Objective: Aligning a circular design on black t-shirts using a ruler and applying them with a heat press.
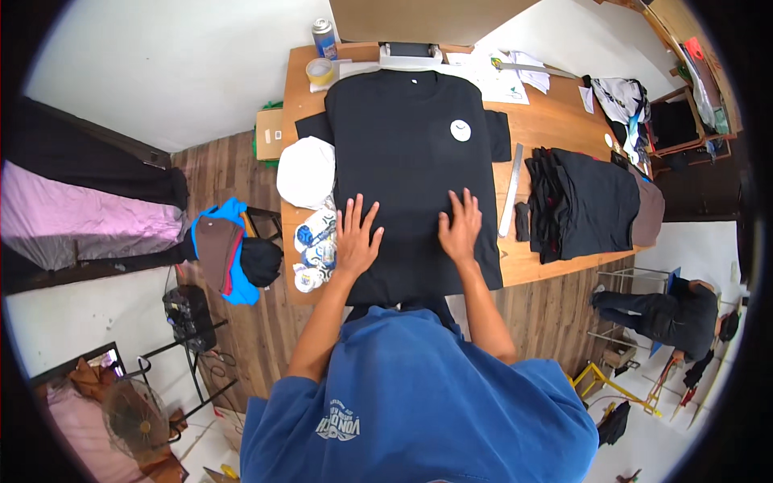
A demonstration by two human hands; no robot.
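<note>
A black T-shirt (403, 169) lies spread flat before me, its collar at the far end and its hem at the table's near edge. On its chest, right of the middle, sits a round white patch (460, 130) with a small dark mark. My left hand (358, 237) rests with fingers spread on the shirt's left edge. Toward the right edge, my right hand (461, 225) lies on the fabric, fingers apart and pointing away from me. Neither hand grips anything. Beside the left hand are white rolled bundles with blue print (316, 248).
Right of the shirt lie a metal ruler (510, 191) and a stack of folded dark shirts (584, 205). A white round item (307, 172), a tape roll (320, 72) and a spray can (324, 39) stand along the left. Another person (668, 314) is at the far right.
</note>
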